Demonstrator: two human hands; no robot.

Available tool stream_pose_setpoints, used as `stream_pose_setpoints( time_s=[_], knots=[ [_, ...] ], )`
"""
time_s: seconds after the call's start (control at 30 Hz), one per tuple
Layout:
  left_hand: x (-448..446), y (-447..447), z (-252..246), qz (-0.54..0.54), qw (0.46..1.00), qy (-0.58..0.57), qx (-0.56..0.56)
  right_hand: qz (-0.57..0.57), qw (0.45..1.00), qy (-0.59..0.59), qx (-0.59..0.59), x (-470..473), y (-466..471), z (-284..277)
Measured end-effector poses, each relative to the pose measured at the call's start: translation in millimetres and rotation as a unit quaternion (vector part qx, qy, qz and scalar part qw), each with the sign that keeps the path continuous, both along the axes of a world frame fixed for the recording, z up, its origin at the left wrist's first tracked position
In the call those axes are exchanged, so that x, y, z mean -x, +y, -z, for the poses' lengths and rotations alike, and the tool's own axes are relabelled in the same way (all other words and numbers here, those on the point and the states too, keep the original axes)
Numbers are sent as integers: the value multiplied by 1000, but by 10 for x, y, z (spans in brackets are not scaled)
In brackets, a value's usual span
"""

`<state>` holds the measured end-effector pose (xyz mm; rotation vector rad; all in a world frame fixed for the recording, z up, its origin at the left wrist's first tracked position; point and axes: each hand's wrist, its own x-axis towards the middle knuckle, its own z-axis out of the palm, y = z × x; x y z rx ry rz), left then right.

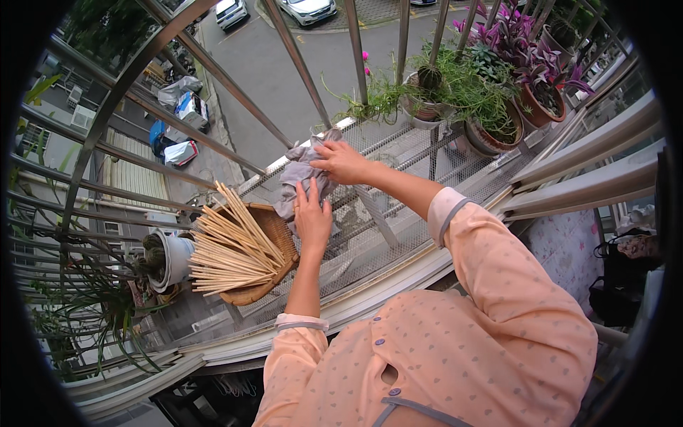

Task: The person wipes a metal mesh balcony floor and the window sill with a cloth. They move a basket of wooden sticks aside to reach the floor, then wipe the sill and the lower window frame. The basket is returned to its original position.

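A crumpled grey cloth lies on the metal mesh shelf outside the window, against the railing's lower edge. My right hand rests on its far part with the fingers spread. On its nearer side sits my left hand, fingers apart and a ring on one of them. Neither hand grips the cloth. Just left of the cloth stands a woven bamboo basket, with a fanned bundle of wooden chopsticks in it, their ends sticking out over the rim.
Curved metal bars enclose the shelf. A white pot with a cactus stands left of the basket. Several potted plants, including a terracotta pot, line the right. The window track runs before me. Far below are parked cars.
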<state>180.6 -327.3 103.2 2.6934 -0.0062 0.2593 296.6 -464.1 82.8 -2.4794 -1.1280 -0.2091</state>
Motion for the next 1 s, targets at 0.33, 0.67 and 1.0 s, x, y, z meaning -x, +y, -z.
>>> stream_pose_setpoints(
  time_s=[0.33,0.67,1.0],
  knots=[
    [-401,-11,748,-24,984,174,-25,-13,998,59,10,-255,-133,662],
    [-463,-992,753,269,940,211,18,183,978,92,29,136,-1639,544],
    [138,-1557,653,438,867,224,77,244,900,294,212,1285,-2346,237]
  ],
)
